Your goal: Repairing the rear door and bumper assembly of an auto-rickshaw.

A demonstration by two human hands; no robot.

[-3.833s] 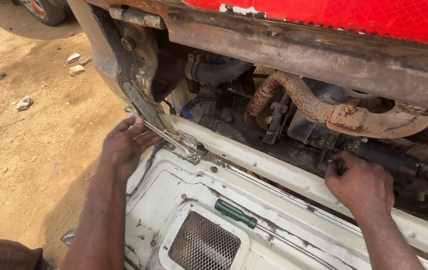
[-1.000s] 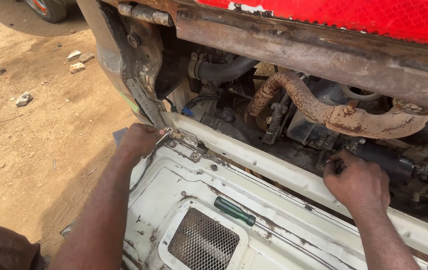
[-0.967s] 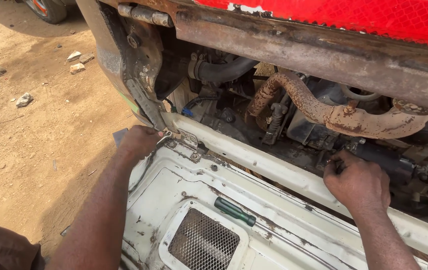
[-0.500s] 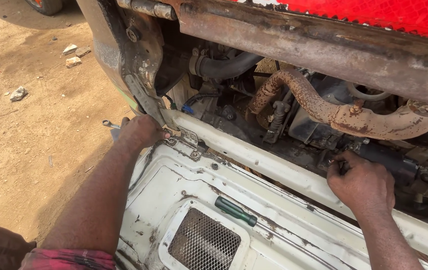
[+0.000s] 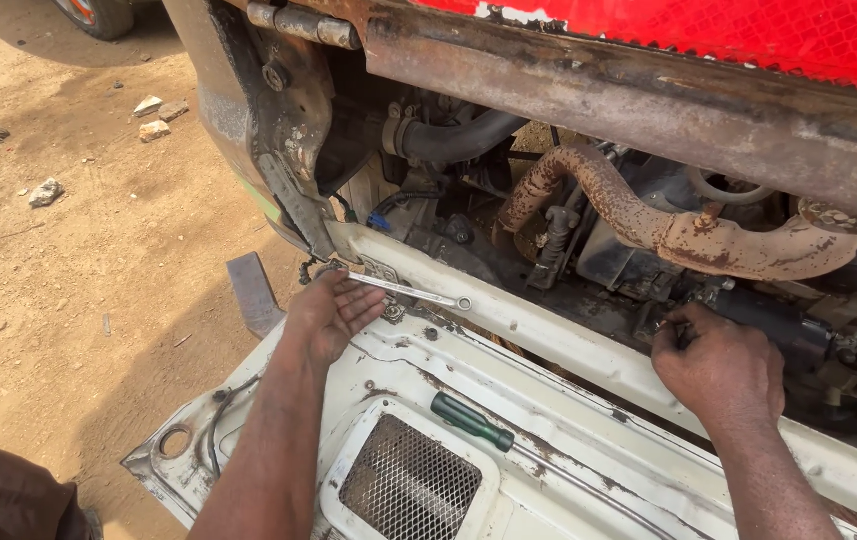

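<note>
The left hand (image 5: 324,315), which half a second ago gripped the panel's left corner by the hinge, now lies palm up with a slim wrench (image 5: 411,293) across its loosely curled fingers, the ring end pointing right along the white panel (image 5: 589,470). So the tool looks freshly picked up. The right hand (image 5: 719,365) has stayed in the engine bay, fingers closed on a dark part (image 5: 764,318). A green-handled screwdriver (image 5: 471,421) lies on the panel.

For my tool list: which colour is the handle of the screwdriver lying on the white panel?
Dark green; the screwdriver shows clearly in the head view.
</note>
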